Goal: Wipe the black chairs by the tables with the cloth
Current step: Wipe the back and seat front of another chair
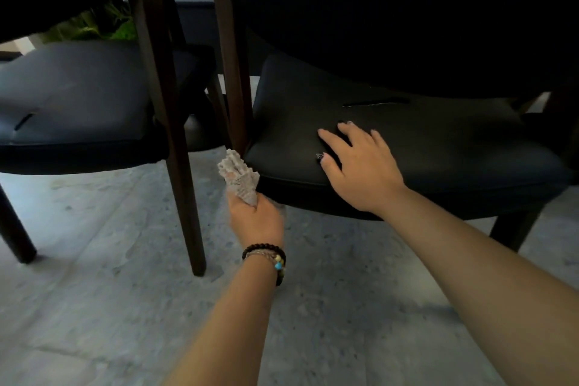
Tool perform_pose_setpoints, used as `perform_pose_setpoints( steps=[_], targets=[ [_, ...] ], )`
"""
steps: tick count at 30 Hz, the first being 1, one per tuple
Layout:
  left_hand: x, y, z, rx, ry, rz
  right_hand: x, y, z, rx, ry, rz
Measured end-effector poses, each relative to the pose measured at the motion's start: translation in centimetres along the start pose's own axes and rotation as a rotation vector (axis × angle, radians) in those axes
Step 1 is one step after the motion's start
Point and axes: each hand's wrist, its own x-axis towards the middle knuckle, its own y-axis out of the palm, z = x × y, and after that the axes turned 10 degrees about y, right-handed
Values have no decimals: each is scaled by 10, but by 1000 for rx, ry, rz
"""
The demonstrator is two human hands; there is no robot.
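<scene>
Two black padded chairs stand side by side under a dark tabletop. My left hand [255,216] grips a bunched grey waffle-weave cloth [238,175], which touches the front left corner of the right chair's seat [438,147], beside its dark wooden leg. My right hand [357,163] rests flat on that seat with the fingers spread. The left chair [78,97] stands apart, untouched.
Dark wooden chair legs [181,166] rise between the two seats. The underside of the table [407,9] hangs low over the right chair. Grey speckled floor [109,307] spreads in front. Green plants [103,25] show at the back left.
</scene>
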Motion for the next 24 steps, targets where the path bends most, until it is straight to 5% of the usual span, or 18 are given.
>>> perform_pose_setpoints(
  steps=[10,12,14,17,21,24],
  targets=[
    [-66,15,-6,143,48,179,0,2,1,70,22,-39],
    [-62,12,-12,164,8,151,3,-6,1,299,44,-14],
    [-52,1,-17,87,-74,155,0,-24,-3,816,136,-6],
    [-45,-16,-33,-217,-293,354,-45,-39,-14,1256,345,-177],
    [-36,-24,-53,-749,-503,591,-139,7,4,1051,505,-299],
    [-18,-40,-54,-694,-544,831,-140,17,26,657,113,-310]
  ],
)
